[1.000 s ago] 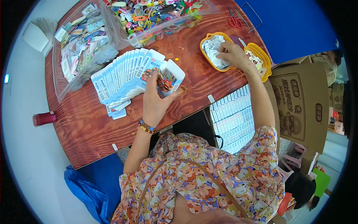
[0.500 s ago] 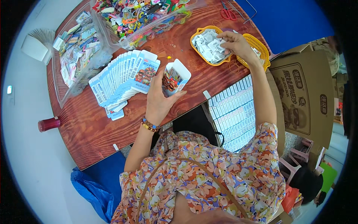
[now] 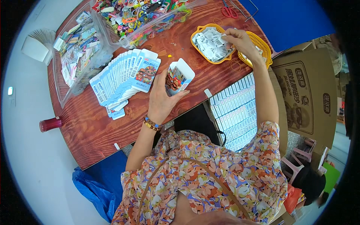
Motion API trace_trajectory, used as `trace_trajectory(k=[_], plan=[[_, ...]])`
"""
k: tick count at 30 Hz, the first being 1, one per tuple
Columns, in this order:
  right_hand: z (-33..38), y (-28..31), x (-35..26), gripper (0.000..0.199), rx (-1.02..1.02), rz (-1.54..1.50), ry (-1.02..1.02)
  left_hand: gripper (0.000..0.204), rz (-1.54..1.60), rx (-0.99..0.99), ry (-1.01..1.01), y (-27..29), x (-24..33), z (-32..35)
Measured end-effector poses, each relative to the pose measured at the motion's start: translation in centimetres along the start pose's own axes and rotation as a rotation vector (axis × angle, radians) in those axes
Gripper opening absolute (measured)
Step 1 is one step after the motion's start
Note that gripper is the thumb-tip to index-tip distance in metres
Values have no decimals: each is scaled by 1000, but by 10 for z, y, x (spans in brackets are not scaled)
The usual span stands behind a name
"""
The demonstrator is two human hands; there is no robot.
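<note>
My left hand [image 3: 162,95] is wrapped round a small upright blue-and-white carton [image 3: 177,79]. The carton's top flap stands open, and colourful printed pieces show inside. At the far right, my right hand [image 3: 243,44] reaches over a yellow basket [image 3: 222,61] heaped with small white packets [image 3: 211,45]. Its thumb and fingers are pinched together at the heap's right edge, on what looks like one of these packets. Left of the carton lies a fanned stack of flat blue-and-white cartons [image 3: 122,77], close to my left hand.
Two clear plastic bins stand at the back left: one with colourful trinkets [image 3: 140,17], one with flat packets [image 3: 80,52]. A second yellow basket [image 3: 265,44], red scissors [image 3: 229,12] and a red cup [image 3: 50,124] are near the table's edges. Rows of filled cartons [image 3: 234,114] sit beside a large cardboard box [image 3: 309,97].
My right hand has shifted slightly up and to the right over the white packets, its fingers drawn closer together. My left hand and the carton have moved a little to the right.
</note>
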State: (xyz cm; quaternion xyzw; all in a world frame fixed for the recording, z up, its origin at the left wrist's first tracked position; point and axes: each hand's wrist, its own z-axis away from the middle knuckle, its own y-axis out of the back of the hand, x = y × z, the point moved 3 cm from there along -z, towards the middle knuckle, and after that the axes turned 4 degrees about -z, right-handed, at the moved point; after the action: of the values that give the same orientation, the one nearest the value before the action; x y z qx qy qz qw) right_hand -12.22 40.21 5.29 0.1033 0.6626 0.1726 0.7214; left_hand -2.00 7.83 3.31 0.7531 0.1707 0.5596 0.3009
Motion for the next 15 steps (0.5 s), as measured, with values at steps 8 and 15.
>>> trace_trajectory(k=[8, 15], plan=[[0, 0, 1, 14, 58, -10, -2, 90, 6, -36, 31, 1, 1, 1], [6, -7, -11, 11, 24, -210, -43, 89, -6, -24, 9, -2, 6, -6]])
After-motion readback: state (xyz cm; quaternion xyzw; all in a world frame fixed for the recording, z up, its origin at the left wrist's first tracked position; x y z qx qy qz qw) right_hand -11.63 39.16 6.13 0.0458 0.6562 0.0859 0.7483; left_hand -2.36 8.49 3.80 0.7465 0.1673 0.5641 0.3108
